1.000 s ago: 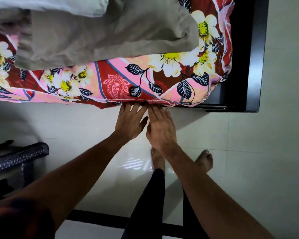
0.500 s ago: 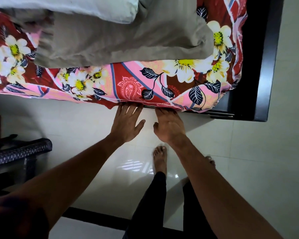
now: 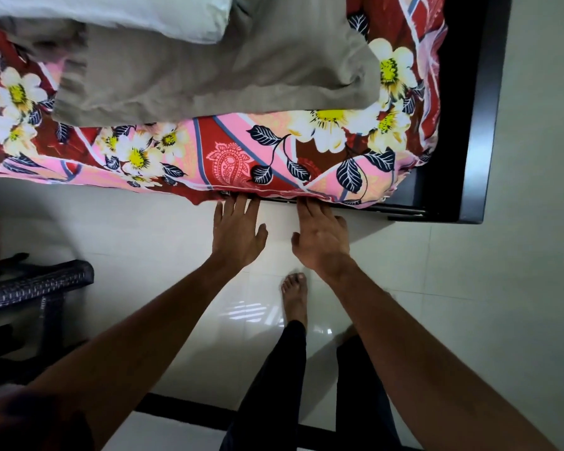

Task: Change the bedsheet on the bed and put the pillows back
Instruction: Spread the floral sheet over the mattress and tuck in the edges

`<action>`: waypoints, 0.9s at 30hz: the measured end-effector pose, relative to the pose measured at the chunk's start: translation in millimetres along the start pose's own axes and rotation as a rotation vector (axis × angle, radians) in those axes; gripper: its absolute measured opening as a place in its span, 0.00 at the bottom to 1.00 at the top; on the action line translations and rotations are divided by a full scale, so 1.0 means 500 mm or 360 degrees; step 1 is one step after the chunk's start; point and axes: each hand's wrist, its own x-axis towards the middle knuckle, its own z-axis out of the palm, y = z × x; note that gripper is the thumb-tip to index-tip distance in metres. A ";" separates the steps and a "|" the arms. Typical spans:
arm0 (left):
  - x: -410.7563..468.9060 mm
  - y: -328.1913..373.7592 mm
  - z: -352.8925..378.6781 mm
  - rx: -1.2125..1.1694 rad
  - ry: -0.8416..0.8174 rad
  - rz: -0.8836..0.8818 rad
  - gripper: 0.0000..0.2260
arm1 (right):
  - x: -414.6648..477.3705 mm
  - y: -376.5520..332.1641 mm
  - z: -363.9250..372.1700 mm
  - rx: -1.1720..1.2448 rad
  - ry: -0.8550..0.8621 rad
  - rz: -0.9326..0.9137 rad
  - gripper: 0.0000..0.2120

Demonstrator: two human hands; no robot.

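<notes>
Reaching left hand (image 3: 238, 232): fingers straight, tips under edge of red floral fabric bedsheet (image 3: 228, 157).
Right hand (image 3: 319, 239): fingers straight, tips under same edge.

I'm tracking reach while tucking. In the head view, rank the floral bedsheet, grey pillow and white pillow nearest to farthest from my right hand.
1. floral bedsheet, touching the right hand.
2. grey pillow, lying on that sheet, beyond.
3. white pillow, top left, farther back.
</notes>
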 end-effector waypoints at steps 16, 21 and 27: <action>0.010 0.452 -0.084 -0.0804 0.0132 0.0652 0.21 | -0.032 0.375 -0.308 -0.0295 0.0236 -0.0349 0.24; 0.092 0.539 -0.052 -0.0732 0.0059 0.0211 0.29 | 0.062 0.458 -0.309 -0.0728 0.0161 -0.0653 0.26; 0.189 0.613 -0.010 -0.0835 -0.0063 -0.0430 0.26 | 0.175 0.431 -0.303 -0.0961 -0.0183 -0.0890 0.25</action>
